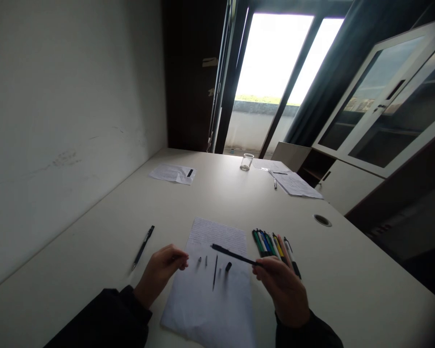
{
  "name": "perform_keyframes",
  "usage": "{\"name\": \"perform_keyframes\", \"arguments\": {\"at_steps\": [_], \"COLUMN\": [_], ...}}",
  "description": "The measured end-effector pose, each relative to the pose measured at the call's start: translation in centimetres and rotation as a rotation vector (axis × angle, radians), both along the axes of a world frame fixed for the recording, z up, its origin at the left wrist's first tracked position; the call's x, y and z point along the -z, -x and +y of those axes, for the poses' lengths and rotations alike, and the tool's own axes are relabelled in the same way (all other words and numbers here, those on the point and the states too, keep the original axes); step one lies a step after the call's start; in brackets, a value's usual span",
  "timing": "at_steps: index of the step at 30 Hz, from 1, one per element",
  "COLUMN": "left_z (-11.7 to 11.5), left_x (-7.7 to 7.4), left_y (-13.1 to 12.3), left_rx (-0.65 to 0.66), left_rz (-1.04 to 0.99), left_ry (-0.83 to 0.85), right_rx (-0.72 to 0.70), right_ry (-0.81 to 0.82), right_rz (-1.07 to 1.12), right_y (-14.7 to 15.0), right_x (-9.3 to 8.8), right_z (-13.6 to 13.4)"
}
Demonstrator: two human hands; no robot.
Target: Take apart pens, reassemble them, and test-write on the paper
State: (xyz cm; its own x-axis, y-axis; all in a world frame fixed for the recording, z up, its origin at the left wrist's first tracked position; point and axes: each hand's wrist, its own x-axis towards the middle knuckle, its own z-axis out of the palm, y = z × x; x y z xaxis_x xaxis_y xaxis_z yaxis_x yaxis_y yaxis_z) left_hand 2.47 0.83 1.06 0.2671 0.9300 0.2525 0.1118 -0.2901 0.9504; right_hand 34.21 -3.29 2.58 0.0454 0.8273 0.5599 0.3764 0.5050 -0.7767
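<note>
A black pen barrel [234,254] is held in the air just above a lined sheet of paper [210,309], its free end slanting up and to the left. The right hand [284,290] grips its near end between closed fingertips. Under the barrel, on the sheet, lie small loose parts: a thin dark refill [215,272] pointing away from the person, a short black cap piece [228,266] just right of it, and two tiny grey bits [199,261] to its left (too small to make out further). The left hand [161,273] rests at the sheet's left edge with its fingers curled in and the tips drawn together near the grey bits; I cannot tell whether it pinches anything.

Just right of the sheet, a row of coloured pens [270,244] lies side by side on the pale desk [94,251], partly behind the right hand. A single black pen [143,247] lies well off to the left. Farther back are a small glass [246,161], a folded paper [172,173] and more sheets [297,183] near the far edge.
</note>
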Motion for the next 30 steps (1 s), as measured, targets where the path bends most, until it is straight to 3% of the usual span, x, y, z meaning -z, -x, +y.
{"name": "perform_keyframes", "arguments": {"at_steps": [3,7,11,16,22,30], "left_z": [0.3,0.4,0.4,0.4,0.1,-0.1], "left_x": [0.1,-0.1,0.1,0.8,1.2,2.5], "left_y": [0.3,0.7,1.5,3.2,4.0,4.1], "left_rx": [-0.025,0.02,0.112,0.187,0.209,0.172], "left_rz": [0.072,0.314,0.542,0.734,0.842,0.884], "left_ry": [-0.048,-0.206,-0.356,-0.41,-0.483,-0.533], "right_rx": [0.114,0.185,0.142,0.008,-0.105,-0.156], "right_ry": [-0.106,-0.198,-0.266,-0.255,-0.192,-0.25], "right_rz": [-0.107,-0.336,-0.49,-0.709,-0.973,-1.01], "right_y": [-1.5,-2.6,-2.6,-2.1,-1.2,-0.1], "right_x": [0.2,0.3,0.9,1.8,2.8,2.9], "right_z": [-0.3,-1.3,-2.7,-4.0,-4.8,-5.3]}}
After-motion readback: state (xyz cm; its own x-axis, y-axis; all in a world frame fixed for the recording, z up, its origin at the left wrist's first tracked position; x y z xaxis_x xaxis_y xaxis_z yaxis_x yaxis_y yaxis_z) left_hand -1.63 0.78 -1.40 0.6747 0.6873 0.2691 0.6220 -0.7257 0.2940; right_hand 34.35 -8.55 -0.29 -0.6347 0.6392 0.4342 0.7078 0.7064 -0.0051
